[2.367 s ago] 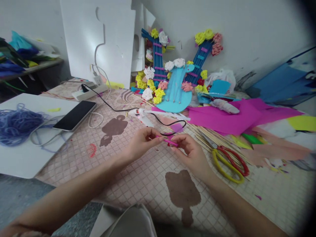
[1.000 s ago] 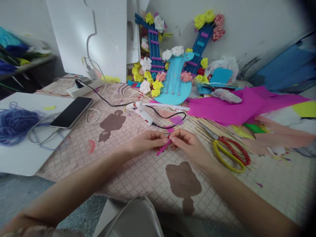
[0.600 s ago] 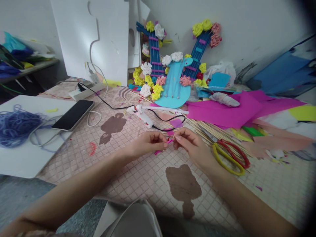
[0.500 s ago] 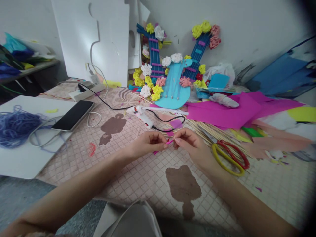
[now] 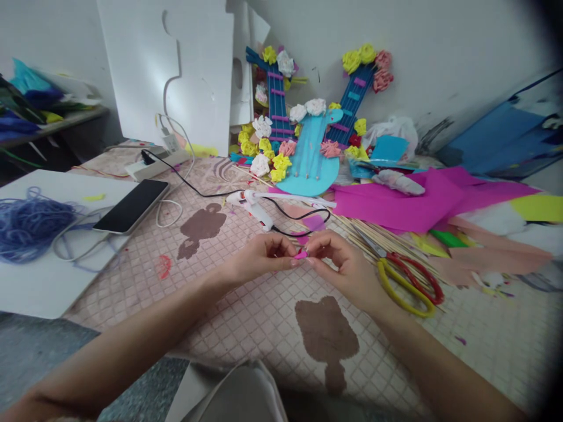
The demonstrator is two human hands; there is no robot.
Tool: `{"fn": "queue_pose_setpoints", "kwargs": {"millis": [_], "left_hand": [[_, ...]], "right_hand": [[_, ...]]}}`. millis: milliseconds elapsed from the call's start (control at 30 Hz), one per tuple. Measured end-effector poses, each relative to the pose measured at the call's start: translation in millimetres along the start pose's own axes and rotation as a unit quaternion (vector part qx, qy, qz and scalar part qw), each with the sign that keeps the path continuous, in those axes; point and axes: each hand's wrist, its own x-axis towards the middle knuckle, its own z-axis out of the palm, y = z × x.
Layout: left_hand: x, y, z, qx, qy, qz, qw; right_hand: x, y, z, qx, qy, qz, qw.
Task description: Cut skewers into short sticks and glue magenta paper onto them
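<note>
My left hand (image 5: 259,258) and my right hand (image 5: 343,264) meet fingertip to fingertip above the tiled table cover. Both pinch a small pink paper strip (image 5: 301,255), now mostly rolled up between the fingers. A white glue gun (image 5: 255,208) with a black cord lies just beyond my hands. Scissors with red and yellow handles (image 5: 407,281) lie right of my right hand on a bundle of thin wooden sticks (image 5: 373,237).
Blue paper guitars with paper flowers (image 5: 308,135) lean on the wall. Magenta paper sheets (image 5: 409,202) spread at the right. A black phone (image 5: 132,205), blue yarn (image 5: 30,220) on a white board, and a power strip (image 5: 153,164) sit at the left.
The long pink strip held between my hands has been rolled shorter, down to a small bit at my fingertips. My hands stayed close together.
</note>
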Motion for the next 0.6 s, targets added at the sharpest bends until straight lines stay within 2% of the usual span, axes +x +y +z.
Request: {"fn": "queue_pose_setpoints", "kwargs": {"millis": [600], "left_hand": [[0.8, -2.3, -1.5, 0.013, 0.001, 0.003, 1.0]], "right_hand": [[0.0, -1.5, 0.0, -0.023, 0.004, -0.019, 1.0]]}}
